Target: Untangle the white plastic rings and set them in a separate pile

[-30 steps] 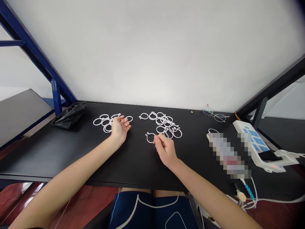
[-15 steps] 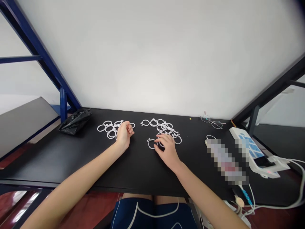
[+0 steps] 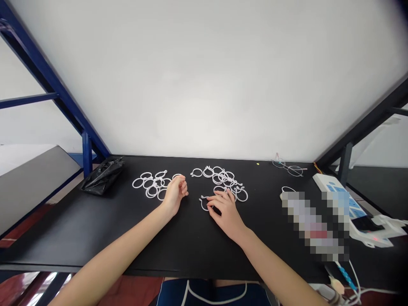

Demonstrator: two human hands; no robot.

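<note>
White plastic rings with small knobbed ends, like shower curtain rings, lie on the black table (image 3: 140, 229) in two loose groups. My right hand (image 3: 225, 210) reaches down beside the right group (image 3: 228, 182). Its thumb and index finger pinch the right side of a single curtain ring (image 3: 202, 205), which lies at the near edge of that group. My left hand (image 3: 174, 195) hovers at the right side of the left group (image 3: 155, 185), partly covering some rings. Its fingers are curled in, and nothing shows in them.
A crumpled black plastic bag (image 3: 103, 175) sits at the far left. Eyeglasses (image 3: 295, 171) lie at the back right. Closer on the right are a blurred-out phone (image 3: 314, 227) with a cable and a white power strip (image 3: 328, 182). Behind the table stands a white wall (image 3: 204, 85).
My left hand has shifted slightly right, uncovering more of the left rings. My right thumb and index finger have closed in on the near ring. The whole view has tilted up a little.
</note>
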